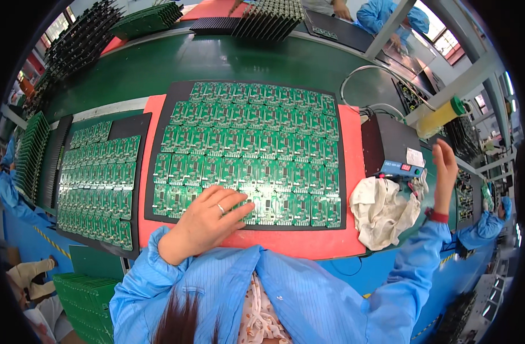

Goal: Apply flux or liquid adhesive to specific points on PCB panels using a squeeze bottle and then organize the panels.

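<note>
My left hand (208, 221) lies over the nearest row of green circuit boards (248, 140), fingers spread and a ring on one of them. The boards sit in several close rows on a black tray (180, 94), which rests on a red mat (354, 155). Nothing shows in the left hand's grasp, though its underside is hidden. Off to the right, my right hand (444, 172) is raised with its fingers stretched upward, holding nothing visible. It is beside a black control box (391, 140) with a blue front and below a yellow cylinder with a green cap (440, 118).
A crumpled white cloth (382, 212) lies in front of the control box. A second tray (133, 127) of boards stands on the left. Racks of upright boards (148, 22) line the far side. A co-worker in blue (382, 17) sits at the far right. A pale hose (354, 74) arches behind the box.
</note>
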The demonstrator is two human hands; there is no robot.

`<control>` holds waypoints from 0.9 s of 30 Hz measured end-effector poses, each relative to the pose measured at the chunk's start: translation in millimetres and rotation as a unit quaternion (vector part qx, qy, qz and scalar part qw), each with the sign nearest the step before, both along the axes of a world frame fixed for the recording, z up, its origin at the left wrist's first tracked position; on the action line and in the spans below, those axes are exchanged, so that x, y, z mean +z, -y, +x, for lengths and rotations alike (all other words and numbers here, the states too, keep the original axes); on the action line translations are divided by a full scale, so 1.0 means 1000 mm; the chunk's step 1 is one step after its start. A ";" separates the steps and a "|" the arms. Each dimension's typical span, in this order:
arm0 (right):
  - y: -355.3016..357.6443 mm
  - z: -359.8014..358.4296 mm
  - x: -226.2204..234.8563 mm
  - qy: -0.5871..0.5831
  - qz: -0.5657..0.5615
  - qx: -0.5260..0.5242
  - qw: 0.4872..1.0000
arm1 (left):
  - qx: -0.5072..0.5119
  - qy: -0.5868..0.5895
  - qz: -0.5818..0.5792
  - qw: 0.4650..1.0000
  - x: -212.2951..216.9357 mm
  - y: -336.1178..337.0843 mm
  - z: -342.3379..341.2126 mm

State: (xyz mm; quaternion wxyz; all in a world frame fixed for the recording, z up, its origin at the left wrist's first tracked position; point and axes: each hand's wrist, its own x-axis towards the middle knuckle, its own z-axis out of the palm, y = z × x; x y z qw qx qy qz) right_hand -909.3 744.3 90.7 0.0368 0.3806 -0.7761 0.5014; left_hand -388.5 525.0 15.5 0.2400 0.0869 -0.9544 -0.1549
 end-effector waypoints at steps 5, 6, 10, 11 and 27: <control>0.049 -0.100 -0.044 0.011 -0.104 -0.094 0.990 | 0.006 0.032 0.039 0.999 -0.002 0.004 0.003; 0.053 -0.114 -0.050 0.020 -0.110 -0.101 0.989 | 0.014 0.038 0.051 0.998 -0.004 0.005 0.006; 0.028 -0.178 -0.076 0.046 -0.130 -0.147 0.979 | 0.038 -0.035 0.076 0.996 -0.029 0.004 0.005; 0.044 -0.183 -0.079 0.052 -0.132 -0.162 0.977 | 0.039 -0.060 0.086 0.994 -0.034 0.004 0.006; 0.068 -0.142 -0.078 -0.219 0.017 -0.287 0.932 | 0.061 -0.096 0.071 0.991 -0.039 0.003 -0.001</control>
